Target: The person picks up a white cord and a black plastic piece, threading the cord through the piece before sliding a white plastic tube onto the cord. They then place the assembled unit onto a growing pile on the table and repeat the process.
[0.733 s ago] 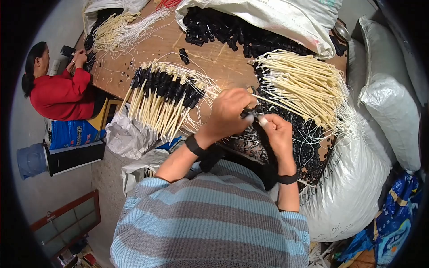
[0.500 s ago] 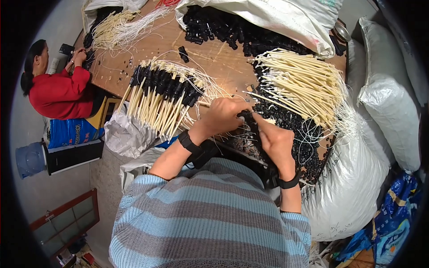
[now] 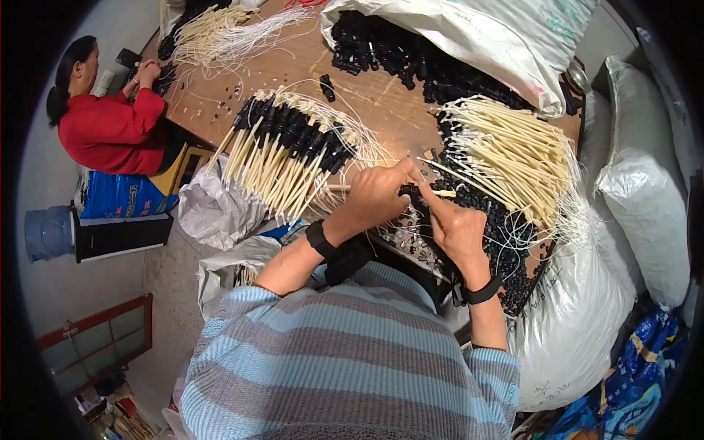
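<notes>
My left hand (image 3: 376,196) is closed around a cream sleeved wire, whose pale length shows on the left of the fist. A small black plastic connector (image 3: 409,191) sits between my two hands at the wire. My right hand (image 3: 460,229) is closed against that connector, thumb and forefinger pressed together, and a cream end (image 3: 444,193) sticks out past its fingertips. Left of my hands lies a bundle of cream sleeved wires with black connectors (image 3: 297,136). To the right, a thick pile of cream sleeved wires (image 3: 513,158) with white loose ends rests over small black parts (image 3: 506,253).
A white woven sack (image 3: 469,37) spills black connectors (image 3: 389,55) at the back of the wooden table (image 3: 286,62). One loose connector (image 3: 327,88) lies mid-table. Full white sacks (image 3: 579,315) crowd the right edge. A person in red (image 3: 110,132) works at the far left.
The whole view has shifted, so the table sits further right in it. My fingertips have come closer together around the connector, and the cream end now shows more plainly beyond the right fingers.
</notes>
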Motion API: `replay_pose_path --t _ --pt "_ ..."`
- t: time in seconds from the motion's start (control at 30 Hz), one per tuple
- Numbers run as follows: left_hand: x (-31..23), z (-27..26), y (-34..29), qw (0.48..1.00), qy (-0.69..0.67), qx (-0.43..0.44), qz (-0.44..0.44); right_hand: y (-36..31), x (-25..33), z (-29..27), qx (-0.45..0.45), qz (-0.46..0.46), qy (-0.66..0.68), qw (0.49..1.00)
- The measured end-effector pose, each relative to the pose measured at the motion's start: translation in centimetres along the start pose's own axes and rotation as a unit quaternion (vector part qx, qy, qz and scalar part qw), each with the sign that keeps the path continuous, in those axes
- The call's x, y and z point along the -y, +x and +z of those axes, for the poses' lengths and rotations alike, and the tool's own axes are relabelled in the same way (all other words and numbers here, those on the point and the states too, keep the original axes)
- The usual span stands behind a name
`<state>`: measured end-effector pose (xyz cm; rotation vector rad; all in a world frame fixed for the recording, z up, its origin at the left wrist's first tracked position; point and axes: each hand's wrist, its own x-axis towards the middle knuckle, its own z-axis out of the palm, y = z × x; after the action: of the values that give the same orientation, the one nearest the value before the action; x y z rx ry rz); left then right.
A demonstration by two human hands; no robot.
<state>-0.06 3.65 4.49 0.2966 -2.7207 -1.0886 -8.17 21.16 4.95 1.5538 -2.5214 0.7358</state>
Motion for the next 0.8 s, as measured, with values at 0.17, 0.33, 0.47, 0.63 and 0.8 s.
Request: replay_pose_path --t 0.17,0.33,0.47,0.63,0.8 --pt "-1.4 -0.8 -0.7 0.986 0.069 -0.072 0.130 1.1 0.3 0.2 0.044 0.222 0.290 0.930" --pt "0.0 -2.8 -1.1 0.979 0.058 -0.131 0.146 2.7 3.0 0.6 -0.026 0.154 0.294 0.943" --pt "3.9 -8.7 -0.4 0.942 0.128 -0.287 0.120 3.7 2.5 -0.1 -0.223 0.167 0.233 0.932" --pt "11.2 -14.5 -1.3 0.886 0.302 -0.350 -0.040 3.4 1.9 2.2 -0.100 0.065 0.150 0.982" --pt "7.9 -11.8 2.0 0.908 0.259 -0.328 0.039 2.4 0.2 2.4 -0.071 0.134 0.125 0.981"
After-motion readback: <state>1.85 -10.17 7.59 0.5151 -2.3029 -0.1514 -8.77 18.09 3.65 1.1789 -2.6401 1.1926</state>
